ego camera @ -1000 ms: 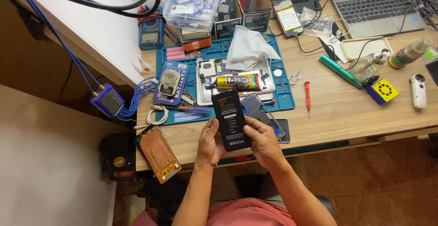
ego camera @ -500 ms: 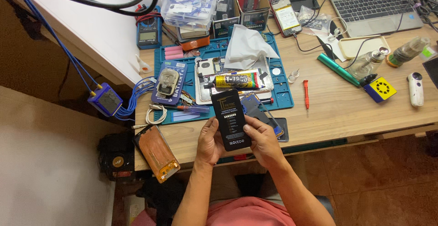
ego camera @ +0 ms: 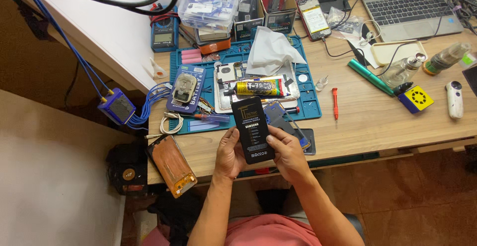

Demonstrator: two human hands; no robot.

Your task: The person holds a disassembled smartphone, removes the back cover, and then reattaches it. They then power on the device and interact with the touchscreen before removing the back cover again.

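Observation:
A flat black rectangular package (ego camera: pixel 253 129) with pale print is held upright over the desk's front edge. My left hand (ego camera: pixel 229 153) grips its lower left side and my right hand (ego camera: pixel 287 154) grips its lower right side, thumb on the face. Just behind it on the blue work mat (ego camera: pixel 308 108) lie a blue-backed phone part (ego camera: pixel 281 119), an opened phone (ego camera: pixel 233 72) and a yellow and black glue tube (ego camera: pixel 258 87). A dark phone (ego camera: pixel 307 140) lies flat by my right hand.
A crumpled white tissue (ego camera: pixel 272 53), a red screwdriver (ego camera: pixel 335 103), a green tool (ego camera: pixel 370 76), a yellow and blue cube (ego camera: pixel 415 99), a laptop (ego camera: pixel 412 5) and a blue multimeter (ego camera: pixel 164 33) crowd the wooden desk. An orange-edged panel (ego camera: pixel 171 165) overhangs the front left corner.

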